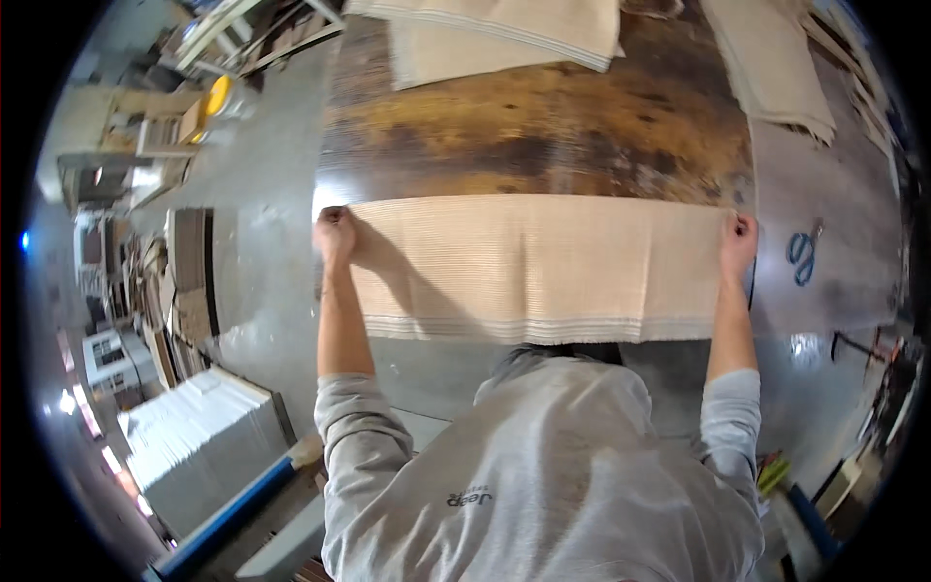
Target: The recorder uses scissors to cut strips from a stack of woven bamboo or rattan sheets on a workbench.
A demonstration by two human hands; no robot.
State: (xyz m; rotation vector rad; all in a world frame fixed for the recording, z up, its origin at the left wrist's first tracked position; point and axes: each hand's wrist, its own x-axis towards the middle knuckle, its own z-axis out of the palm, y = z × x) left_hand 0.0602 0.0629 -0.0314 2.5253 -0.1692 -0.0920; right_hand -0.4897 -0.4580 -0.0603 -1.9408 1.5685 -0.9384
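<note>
A long strip of beige woven cloth (582,262) stretches across the near side of the table, with grey stripes and a short fringe along its near edge. My left hand (336,233) is closed on its far left corner. At the far right corner, my right hand (740,242) grips the same cloth. Both arms reach forward and wide apart, and the cloth looks taut between them. Faint vertical creases run through its middle and right part.
Beyond the cloth lies the brown, worn wooden tabletop (465,126). More beige cloth (504,39) rests at its far side, and another piece (771,68) at the far right. Blue-handled scissors (803,254) lie right of my right hand. A yellow-lidded bucket (223,97) stands far left.
</note>
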